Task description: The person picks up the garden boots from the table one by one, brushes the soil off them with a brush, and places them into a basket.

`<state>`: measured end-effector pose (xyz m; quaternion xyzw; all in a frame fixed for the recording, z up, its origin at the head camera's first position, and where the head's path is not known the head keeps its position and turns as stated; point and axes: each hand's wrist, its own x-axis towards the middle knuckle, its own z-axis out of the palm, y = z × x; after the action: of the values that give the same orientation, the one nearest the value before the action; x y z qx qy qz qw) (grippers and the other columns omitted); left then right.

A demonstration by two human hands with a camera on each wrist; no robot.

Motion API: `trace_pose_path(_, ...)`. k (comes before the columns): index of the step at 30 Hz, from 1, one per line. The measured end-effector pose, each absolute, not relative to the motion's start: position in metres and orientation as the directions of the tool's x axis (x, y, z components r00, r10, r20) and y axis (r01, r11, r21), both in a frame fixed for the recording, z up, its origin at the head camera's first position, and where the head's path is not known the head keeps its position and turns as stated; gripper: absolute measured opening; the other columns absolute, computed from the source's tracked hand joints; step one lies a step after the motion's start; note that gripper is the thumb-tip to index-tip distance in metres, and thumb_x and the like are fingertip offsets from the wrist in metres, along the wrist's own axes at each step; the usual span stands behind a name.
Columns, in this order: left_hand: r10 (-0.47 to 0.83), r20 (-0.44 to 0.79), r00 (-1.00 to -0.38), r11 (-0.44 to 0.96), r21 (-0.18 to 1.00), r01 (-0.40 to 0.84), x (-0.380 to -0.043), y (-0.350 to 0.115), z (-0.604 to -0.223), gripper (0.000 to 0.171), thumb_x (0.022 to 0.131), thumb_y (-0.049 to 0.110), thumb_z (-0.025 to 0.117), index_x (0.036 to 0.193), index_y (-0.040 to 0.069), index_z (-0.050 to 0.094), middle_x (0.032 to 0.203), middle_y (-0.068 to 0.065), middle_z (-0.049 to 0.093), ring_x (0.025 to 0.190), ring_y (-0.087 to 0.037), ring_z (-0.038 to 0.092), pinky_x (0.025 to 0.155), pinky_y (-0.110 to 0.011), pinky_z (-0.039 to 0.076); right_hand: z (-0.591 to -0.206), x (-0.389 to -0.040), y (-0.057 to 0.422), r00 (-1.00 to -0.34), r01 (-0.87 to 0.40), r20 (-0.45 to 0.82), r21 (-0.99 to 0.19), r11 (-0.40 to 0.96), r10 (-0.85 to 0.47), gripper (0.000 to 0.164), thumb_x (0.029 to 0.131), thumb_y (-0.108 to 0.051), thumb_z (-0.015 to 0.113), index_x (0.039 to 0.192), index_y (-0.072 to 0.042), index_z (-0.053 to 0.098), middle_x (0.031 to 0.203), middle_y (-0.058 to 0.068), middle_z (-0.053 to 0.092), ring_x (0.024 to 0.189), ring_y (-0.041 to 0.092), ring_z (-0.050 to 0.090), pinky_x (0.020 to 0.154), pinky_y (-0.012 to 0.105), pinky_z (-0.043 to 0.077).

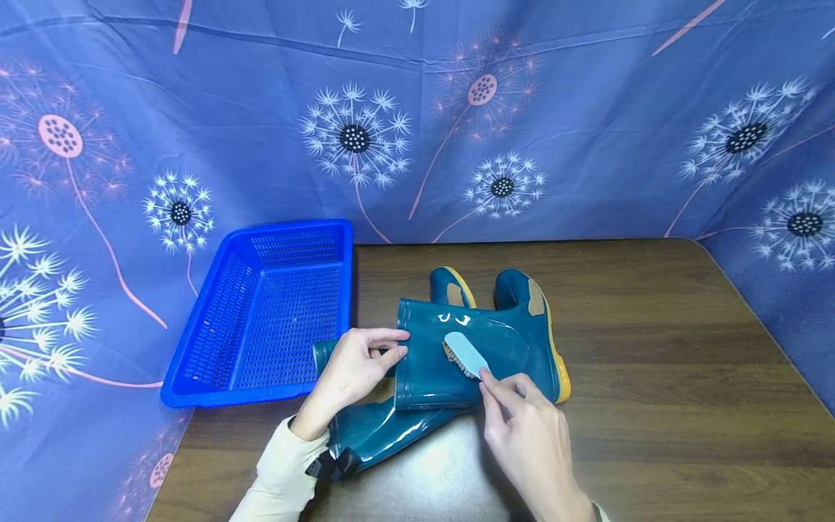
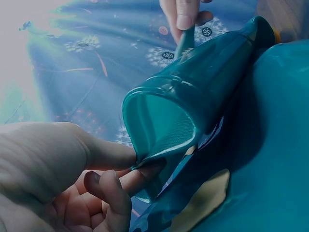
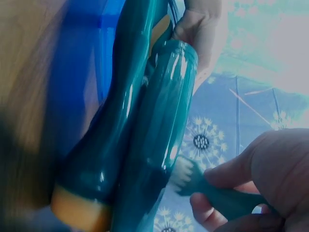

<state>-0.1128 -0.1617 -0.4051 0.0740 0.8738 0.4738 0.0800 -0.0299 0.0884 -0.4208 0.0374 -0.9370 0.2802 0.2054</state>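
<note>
A teal rubber boot (image 1: 483,355) with a yellow sole and a tan patch lies on its side. My left hand (image 1: 359,366) pinches the rim of its shaft between thumb and fingers, and the left wrist view looks into the boot's open mouth (image 2: 159,121). My right hand (image 1: 531,428) holds a light blue scrubbing brush (image 1: 468,354) by its handle, bristles against the boot's shaft. In the right wrist view the brush (image 3: 193,181) meets the side of the shaft. Other teal boots (image 1: 391,431) lie partly hidden beneath, one toe (image 1: 450,286) showing behind.
To the left stands a blue perforated plastic basket (image 1: 349,283), close beside the boots. Everything rests on a brown wooden table (image 1: 672,377). A blue cloth with dandelion prints (image 1: 587,130) hangs along the back and sides. A black strap (image 1: 333,464) circles the left wrist.
</note>
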Motion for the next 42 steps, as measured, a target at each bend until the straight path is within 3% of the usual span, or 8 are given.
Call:
trace_pose_path(4, 0.201, -0.075, -0.977, 0.54, 0.84, 0.047, -0.112, -0.162, -0.404, 0.025, 0.101, 0.018, 0.074, 0.125, 0.017, 0.08, 0.102, -0.001, 0.08, 0.051, -0.016, 0.048, 0.045, -0.025, 0.029, -0.421, -0.031, 0.091, -0.898, -0.175, 0.432, -0.514, 0.84, 0.077, 0.026, 0.089, -0.013, 0.086, 0.115, -0.015, 0.085, 0.085, 0.001, 0.072, 0.051, -0.003, 0.035, 0.044, 0.02, 0.029)
trace_pose_path(11, 0.201, -0.067, -0.977, 0.541, 0.839, 0.054, -0.112, -0.162, -0.405, 0.024, 0.101, 0.018, 0.074, 0.125, 0.017, 0.08, 0.1, -0.001, 0.079, 0.05, -0.015, 0.047, 0.045, -0.025, 0.028, -0.425, -0.03, 0.085, -0.869, -0.314, 0.493, -0.498, 0.808, -0.034, 0.026, 0.088, -0.013, 0.088, 0.114, -0.015, 0.085, 0.084, -0.004, 0.07, 0.056, -0.004, 0.047, 0.046, 0.014, 0.03)
trace_pose_path(17, 0.218, -0.066, -0.974, 0.534, 0.843, 0.062, -0.112, -0.161, -0.407, 0.025, 0.101, 0.018, 0.073, 0.125, 0.015, 0.08, 0.101, -0.002, 0.08, 0.05, -0.012, 0.045, 0.045, -0.024, 0.028, -0.426, -0.03, 0.092, -0.88, -0.23, 0.473, -0.483, 0.845, 0.03, 0.024, 0.089, -0.013, 0.086, 0.113, -0.015, 0.086, 0.083, -0.002, 0.07, 0.053, -0.003, 0.039, 0.045, 0.018, 0.029)
trace_pose_path(21, 0.213, -0.064, -0.975, 0.533, 0.844, 0.061, -0.112, -0.161, -0.406, 0.025, 0.101, 0.018, 0.074, 0.125, 0.017, 0.08, 0.104, -0.002, 0.081, 0.049, -0.014, 0.045, 0.044, -0.024, 0.028, -0.423, -0.031, 0.096, -0.868, -0.243, 0.495, -0.485, 0.84, 0.034, 0.026, 0.087, -0.012, 0.087, 0.113, -0.015, 0.085, 0.084, -0.001, 0.071, 0.052, -0.003, 0.039, 0.044, 0.018, 0.028)
trace_pose_path(28, 0.202, -0.069, -0.977, 0.537, 0.842, 0.052, -0.112, -0.161, -0.406, 0.025, 0.101, 0.018, 0.074, 0.125, 0.017, 0.08, 0.103, -0.001, 0.08, 0.049, -0.015, 0.046, 0.044, -0.025, 0.027, -0.427, -0.03, 0.088, -0.868, -0.344, 0.49, -0.478, 0.808, -0.08, 0.03, 0.086, -0.011, 0.088, 0.116, -0.016, 0.085, 0.086, -0.005, 0.07, 0.057, -0.002, 0.053, 0.046, 0.011, 0.03)
trace_pose_path(33, 0.213, -0.065, -0.975, 0.539, 0.84, 0.062, -0.112, -0.159, -0.406, 0.025, 0.101, 0.017, 0.073, 0.125, 0.016, 0.08, 0.105, -0.003, 0.081, 0.049, -0.014, 0.045, 0.044, -0.024, 0.027, -0.436, -0.029, 0.099, -0.851, -0.346, 0.521, -0.464, 0.815, -0.065, 0.032, 0.084, -0.007, 0.089, 0.115, -0.015, 0.085, 0.084, -0.005, 0.069, 0.056, -0.003, 0.048, 0.045, 0.009, 0.023)
trace_pose_path(42, 0.203, -0.067, -0.977, 0.544, 0.837, 0.056, -0.113, -0.162, -0.406, 0.025, 0.101, 0.018, 0.074, 0.125, 0.017, 0.08, 0.106, -0.002, 0.081, 0.05, -0.016, 0.047, 0.045, -0.025, 0.029, -0.427, -0.042, 0.11, -0.792, -0.462, 0.592, -0.418, 0.782, -0.152, 0.039, 0.081, -0.005, 0.09, 0.118, -0.013, 0.084, 0.089, -0.001, 0.07, 0.054, -0.006, 0.04, 0.046, 0.008, 0.024)
